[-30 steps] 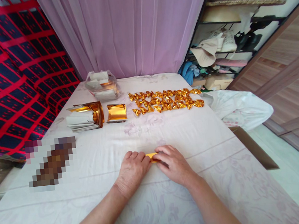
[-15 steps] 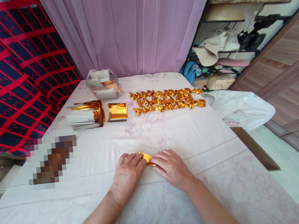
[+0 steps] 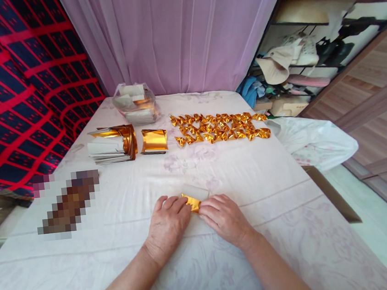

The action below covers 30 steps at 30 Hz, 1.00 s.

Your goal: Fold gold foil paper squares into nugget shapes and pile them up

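Observation:
A sheet of gold foil paper (image 3: 193,203), its pale backing facing up at the far side and a gold fold at the near side, lies on the table between my hands. My left hand (image 3: 169,221) has its closed fingers on the left end of the fold. At the right end, my right hand (image 3: 223,215) pinches the sheet between fingers and thumb. The fingers cover both ends of the paper. Beyond them, several folded gold foil pieces (image 3: 221,127) stand in rows.
A fanned stack of gold foil paper (image 3: 112,145) and a smaller stack (image 3: 154,140) lie at the far left, before a clear plastic bag (image 3: 136,105) of more sheets. A white bag (image 3: 317,141) hangs by the right edge. A blurred-out patch (image 3: 71,201) covers something at left.
The gold fold between my hands looks flatter and more even, its near edge pressed down. Both hands keep their hold; the whole view has shifted slightly.

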### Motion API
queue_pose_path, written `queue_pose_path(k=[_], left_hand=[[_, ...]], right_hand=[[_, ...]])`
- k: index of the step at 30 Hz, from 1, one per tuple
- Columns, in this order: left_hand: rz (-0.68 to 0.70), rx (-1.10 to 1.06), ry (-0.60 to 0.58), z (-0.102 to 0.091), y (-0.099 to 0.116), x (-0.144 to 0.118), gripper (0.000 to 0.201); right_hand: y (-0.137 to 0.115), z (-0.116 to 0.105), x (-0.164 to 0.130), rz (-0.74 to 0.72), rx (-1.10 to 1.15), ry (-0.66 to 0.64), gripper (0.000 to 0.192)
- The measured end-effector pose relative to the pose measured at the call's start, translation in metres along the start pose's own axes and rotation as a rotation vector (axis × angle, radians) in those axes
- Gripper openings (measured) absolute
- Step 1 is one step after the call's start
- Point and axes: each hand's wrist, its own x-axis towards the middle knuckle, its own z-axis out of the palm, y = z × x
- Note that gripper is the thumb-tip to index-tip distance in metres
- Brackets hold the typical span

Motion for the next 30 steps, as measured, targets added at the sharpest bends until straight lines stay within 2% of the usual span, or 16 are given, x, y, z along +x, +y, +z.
queue_pose_path(k=[6, 14, 23, 30], left_hand=[[-0.063, -0.011, -0.052, 0.001, 0.004, 0.009, 0.006], [-0.107, -0.066, -0.037, 0.003, 0.004, 0.009, 0.012], [-0.143, -0.136, -0.054, 0.001, 0.003, 0.009, 0.004], [-0.137, -0.153, -0.044, 0.001, 0.002, 0.008, 0.007]], right_hand=[[0.003, 0.001, -0.002, 0.011, 0.018, -0.021, 0.017], [0.003, -0.003, -0.002, 0.014, 0.025, -0.074, 0.015], [0.001, -0.002, -0.001, 0.076, 0.027, -0.039, 0.017], [0.000, 0.007, 0.000, 0.181, 0.055, 0.046, 0.015]])
